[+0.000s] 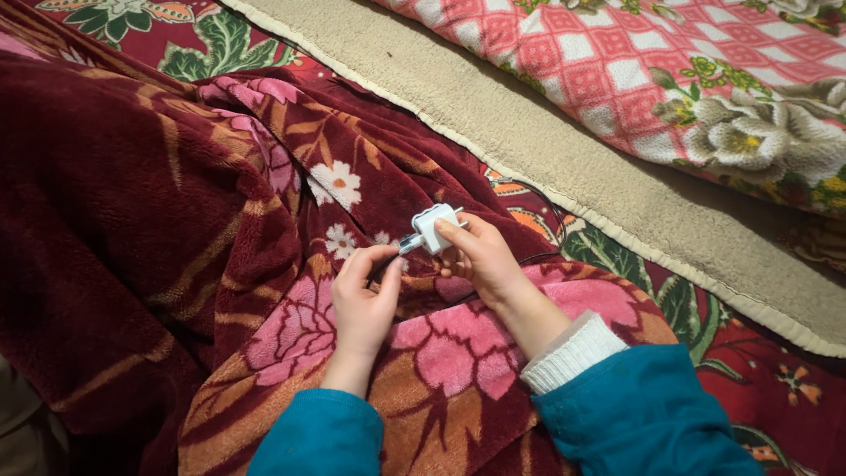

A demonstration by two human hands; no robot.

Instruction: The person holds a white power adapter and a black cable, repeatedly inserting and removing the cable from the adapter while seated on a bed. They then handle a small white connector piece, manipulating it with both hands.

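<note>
Charger block (434, 226), white and boxy with rounded corners, sits near the middle of the view, held just above a dark red floral fleece blanket (176, 220). One such block shows. The right hand (480, 256) holds it, fingers curled narrow around its lower right side with the forefinger lying across its face. A small plug end (408, 242), silvery with a touch of blue, meets the block's lower left edge; it looks like a cable connector, though it is too small to be sure. The left hand (363, 295) pinches this plug between thumb and forefinger, its other fingers folded in. Block and plug together make a line running from lower left to upper right, the plug pointing up-right into the block.

A thin dark cable (551, 211) loops over the cloth behind the right hand; where it ends is hidden. Both wrists come out of teal sleeves (639, 410), and a white ribbed cuff (573, 353) shows at the right wrist.

Two hands, one block, one plug, one cable can be counted. Beyond the blanket lies a red patterned rug with green leaves (758, 388), a beige fleecy mat (564, 141) with a stitched edge, and, at the upper right, a pink checked quilt with cream flowers (670, 62).
</note>
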